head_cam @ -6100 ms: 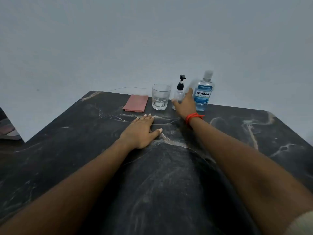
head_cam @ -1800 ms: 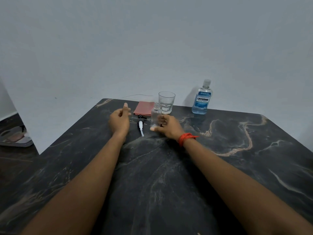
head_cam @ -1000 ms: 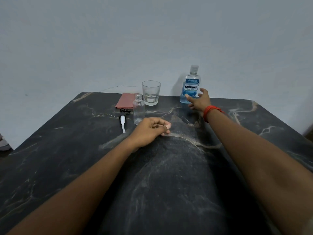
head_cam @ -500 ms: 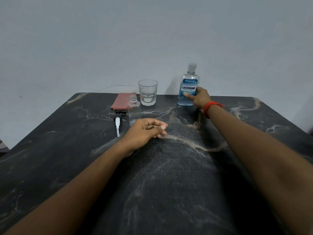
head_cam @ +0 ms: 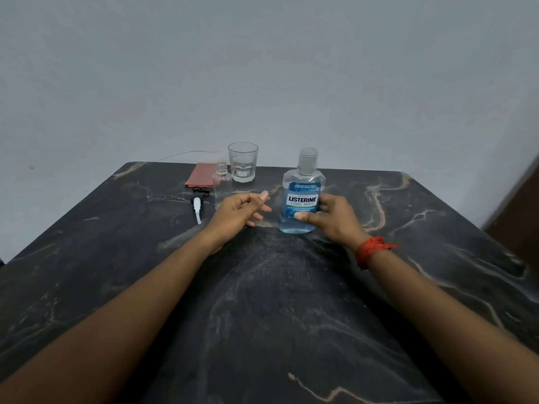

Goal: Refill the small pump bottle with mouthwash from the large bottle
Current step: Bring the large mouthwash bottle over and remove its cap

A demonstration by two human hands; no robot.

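Blue mouthwash fills only the lower part of the large bottle (head_cam: 302,196), which your right hand (head_cam: 335,218) grips around the label, thumb across the front, its base on or just above the dark marble table (head_cam: 291,316); I cannot tell which. You hold it upright with its clear cap (head_cam: 308,160) on, so nothing can spill yet. Your left hand (head_cam: 242,212) hangs loosely curled and empty just beside it, well placed, I judge, to come up and twist that cap off. The small pump bottle (head_cam: 222,185) stands open-necked and looks empty behind your left hand, with its pump head (head_cam: 197,204) lying flat on the table just to the left, tube pointing toward you, out of the way of a pour. A drinking glass (head_cam: 243,166) and a folded pink cloth (head_cam: 201,178) sit at the far edge, the cloth handy for drips. Uncapping looks like the next step; the narrow neck will want a slow, steady pour.
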